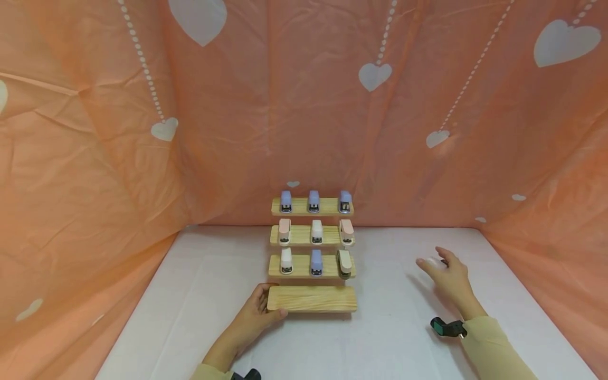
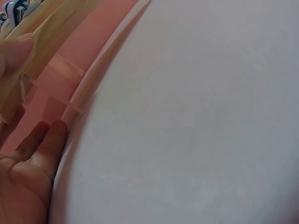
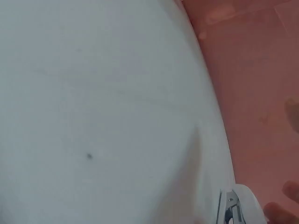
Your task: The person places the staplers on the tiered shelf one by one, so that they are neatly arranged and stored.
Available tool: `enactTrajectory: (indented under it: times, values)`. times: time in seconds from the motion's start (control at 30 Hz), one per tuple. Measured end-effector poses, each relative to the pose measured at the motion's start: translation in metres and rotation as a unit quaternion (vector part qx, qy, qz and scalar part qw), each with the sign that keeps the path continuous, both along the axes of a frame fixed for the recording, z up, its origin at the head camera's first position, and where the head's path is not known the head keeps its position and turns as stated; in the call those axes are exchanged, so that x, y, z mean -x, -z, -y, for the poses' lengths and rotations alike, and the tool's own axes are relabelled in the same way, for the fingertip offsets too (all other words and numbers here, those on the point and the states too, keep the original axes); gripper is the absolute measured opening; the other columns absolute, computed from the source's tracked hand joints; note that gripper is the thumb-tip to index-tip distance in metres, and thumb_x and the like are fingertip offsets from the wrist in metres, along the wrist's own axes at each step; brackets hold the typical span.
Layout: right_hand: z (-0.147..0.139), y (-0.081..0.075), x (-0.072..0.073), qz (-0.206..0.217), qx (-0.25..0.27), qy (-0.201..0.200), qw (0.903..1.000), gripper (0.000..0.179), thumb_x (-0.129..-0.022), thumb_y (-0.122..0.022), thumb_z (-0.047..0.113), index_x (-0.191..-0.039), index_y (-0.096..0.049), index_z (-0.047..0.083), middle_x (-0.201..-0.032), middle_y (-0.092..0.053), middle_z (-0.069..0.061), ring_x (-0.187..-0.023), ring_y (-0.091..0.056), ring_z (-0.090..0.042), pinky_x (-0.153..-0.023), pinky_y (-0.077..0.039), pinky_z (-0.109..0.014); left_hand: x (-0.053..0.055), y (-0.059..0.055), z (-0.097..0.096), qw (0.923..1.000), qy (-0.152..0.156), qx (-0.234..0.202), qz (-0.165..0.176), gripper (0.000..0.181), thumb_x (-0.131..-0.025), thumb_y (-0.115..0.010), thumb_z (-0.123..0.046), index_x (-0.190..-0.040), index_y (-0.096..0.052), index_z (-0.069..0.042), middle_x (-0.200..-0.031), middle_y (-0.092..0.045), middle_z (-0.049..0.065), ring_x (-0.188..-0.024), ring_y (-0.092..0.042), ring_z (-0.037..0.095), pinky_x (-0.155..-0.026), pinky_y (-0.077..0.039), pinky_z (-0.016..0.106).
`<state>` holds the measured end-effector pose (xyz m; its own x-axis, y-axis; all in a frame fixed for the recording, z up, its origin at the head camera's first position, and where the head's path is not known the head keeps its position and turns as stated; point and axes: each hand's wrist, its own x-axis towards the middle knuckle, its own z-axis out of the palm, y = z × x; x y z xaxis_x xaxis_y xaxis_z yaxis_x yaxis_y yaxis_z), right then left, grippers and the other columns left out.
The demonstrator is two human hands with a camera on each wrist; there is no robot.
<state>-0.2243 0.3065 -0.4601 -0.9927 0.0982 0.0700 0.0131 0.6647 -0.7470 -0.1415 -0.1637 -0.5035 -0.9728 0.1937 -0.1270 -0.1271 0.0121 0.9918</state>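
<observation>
My left hand [image 1: 254, 315] grips the left end of the lowest wooden shelf board [image 1: 312, 299], thumb on its front edge and fingers behind. In the left wrist view the thumb [image 2: 17, 52] lies on the wood. Off to the right, above the table, my right hand [image 1: 451, 279] holds a small white stapler [image 1: 435, 262], partly hidden by the fingers. Its metal underside shows at the bottom of the right wrist view, where the white stapler [image 3: 250, 205] is cut off by the frame.
Higher boards of the tiered rack carry small staplers: purple ones [image 1: 313, 201] on top, pink and a white one [image 1: 316, 231] below, then white, purple and cream [image 1: 345, 263]. A white cloth [image 1: 389, 327] covers the table. Orange curtains [image 1: 304, 105] with hearts enclose it.
</observation>
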Motion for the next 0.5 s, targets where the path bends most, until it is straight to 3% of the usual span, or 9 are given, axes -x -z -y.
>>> enactTrajectory:
  times: [0.2, 0.37, 0.5]
  values:
    - [0.004, 0.007, 0.0, -0.008, -0.031, 0.0, 0.9995, 0.084, -0.09, -0.062, 0.053, -0.145, -0.034, -0.004, -0.143, -0.034, -0.034, -0.131, -0.022, -0.056, -0.101, -0.025, -0.069, -0.001, 0.0, 0.001, 1.0, 0.005, -0.007, -0.003, 0.072, -0.08, -0.08, -0.017, -0.136, -0.036, -0.005, -0.15, -0.033, 0.019, -0.142, -0.026, 0.032, -0.115, -0.022, 0.043]
    - [0.009, 0.01, 0.002, -0.025, -0.062, 0.001, 0.9978, 0.069, -0.094, -0.061, 0.041, -0.138, -0.042, -0.008, -0.138, -0.039, -0.037, -0.126, -0.029, -0.056, -0.099, -0.028, -0.068, 0.0, 0.0, 0.001, 1.0, 0.003, 0.0, -0.002, 0.073, -0.079, -0.081, -0.019, -0.136, -0.037, -0.005, -0.15, -0.034, 0.02, -0.142, -0.026, 0.033, -0.115, -0.021, 0.043]
    - [0.013, 0.01, 0.0, -0.018, -0.054, -0.004, 0.9984, 0.062, -0.095, -0.06, 0.033, -0.135, -0.044, -0.011, -0.133, -0.041, -0.037, -0.123, -0.038, -0.051, -0.1, -0.034, -0.063, 0.002, 0.001, 0.002, 1.0, 0.002, 0.004, -0.005, 0.074, -0.078, -0.082, -0.019, -0.136, -0.038, -0.005, -0.15, -0.034, 0.02, -0.142, -0.025, 0.033, -0.115, -0.02, 0.043]
